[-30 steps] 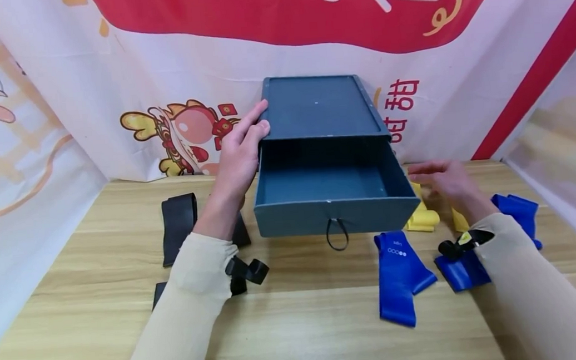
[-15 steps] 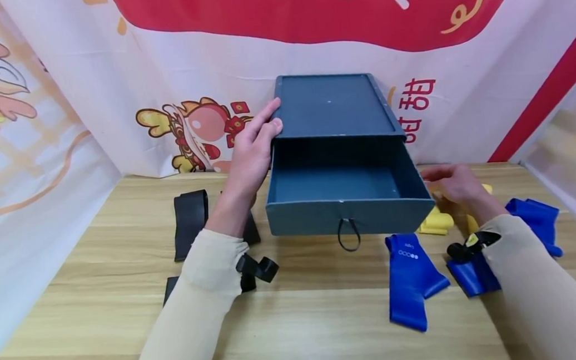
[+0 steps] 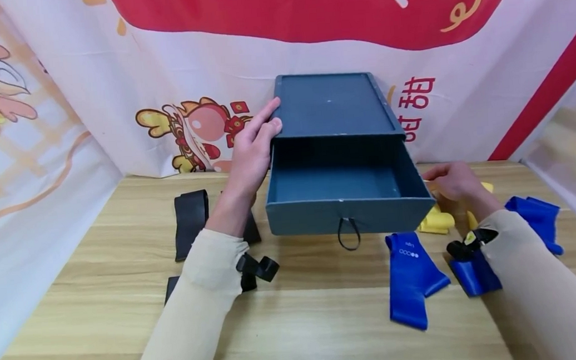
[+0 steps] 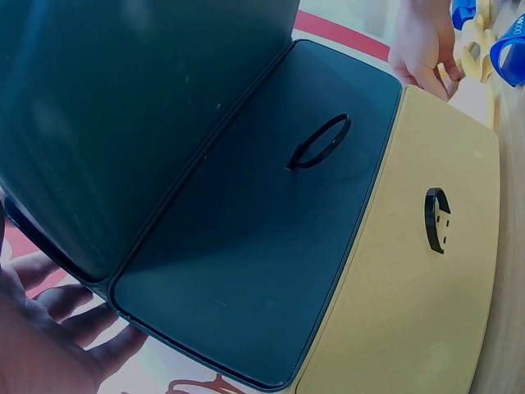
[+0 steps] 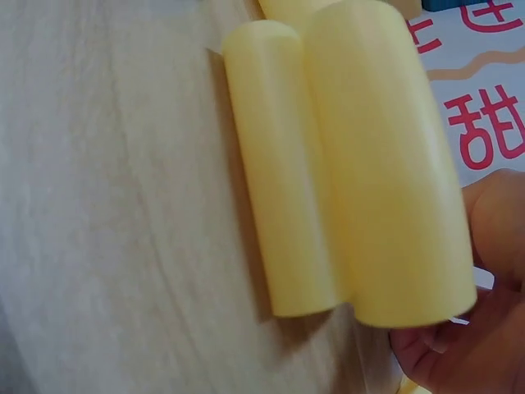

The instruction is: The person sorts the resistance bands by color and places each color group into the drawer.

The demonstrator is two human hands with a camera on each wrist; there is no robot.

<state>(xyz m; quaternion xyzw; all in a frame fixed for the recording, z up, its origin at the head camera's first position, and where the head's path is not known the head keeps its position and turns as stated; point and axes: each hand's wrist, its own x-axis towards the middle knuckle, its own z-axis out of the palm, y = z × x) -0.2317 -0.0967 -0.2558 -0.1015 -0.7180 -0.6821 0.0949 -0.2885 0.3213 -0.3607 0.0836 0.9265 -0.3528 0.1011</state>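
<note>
A dark blue drawer unit (image 3: 327, 102) stands at the back middle with its top drawer (image 3: 351, 217) pulled out and bare inside; a black loop hangs from its front. My left hand (image 3: 251, 154) rests along the unit's left side, fingers extended. In the left wrist view another dark blue drawer front (image 4: 246, 238) and a beige front (image 4: 394, 246), each with a black loop, sit below. My right hand (image 3: 453, 182) is bent beside the unit's right side, right by the yellow bands (image 3: 436, 220). Rolled yellow bands (image 5: 385, 164) overlap its fingers; I cannot tell whether they pinch one.
Blue bands, one flat (image 3: 408, 283), one under the right wrist (image 3: 475, 275) and one farther right (image 3: 538, 218), lie on the wooden table (image 3: 319, 334). Several black bands (image 3: 190, 223) lie at left. A printed cloth (image 3: 199, 58) hangs behind the unit.
The head view has swung a little left, so everything sits farther right in it. My right hand's fingers have bent more beside the unit; the left hand stays at its side.
</note>
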